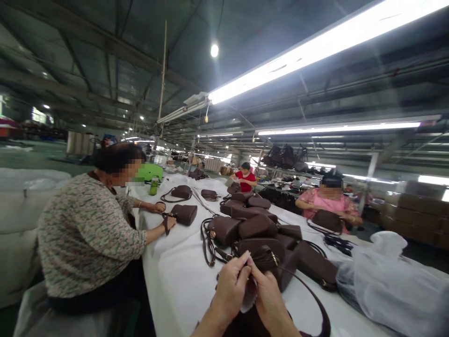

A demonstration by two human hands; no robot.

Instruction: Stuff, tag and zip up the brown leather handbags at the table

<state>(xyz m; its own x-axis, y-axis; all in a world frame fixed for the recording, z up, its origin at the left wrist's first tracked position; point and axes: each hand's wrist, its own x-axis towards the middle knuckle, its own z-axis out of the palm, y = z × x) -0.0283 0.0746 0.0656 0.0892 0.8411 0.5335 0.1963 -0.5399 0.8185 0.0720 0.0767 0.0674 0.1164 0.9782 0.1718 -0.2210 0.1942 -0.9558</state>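
Head view: left hand [229, 286] and right hand [269, 294] meet at bottom centre, fingertips of both together, pinched on a white piece [249, 299]. Dark brown bag [242, 325] beneath, at bottom edge, mostly hidden. Brown bag heap [257, 226] just beyond, mid-frame. Left of frame: co-worker in floral top [93, 229], hands at a strap. Clear plastic bag [389, 276], lower right.

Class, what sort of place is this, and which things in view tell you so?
Probably a bag factory or workshop: many similar brown bags lie on a long white-covered table, people handle bags beside it, and strip lights hang overhead.
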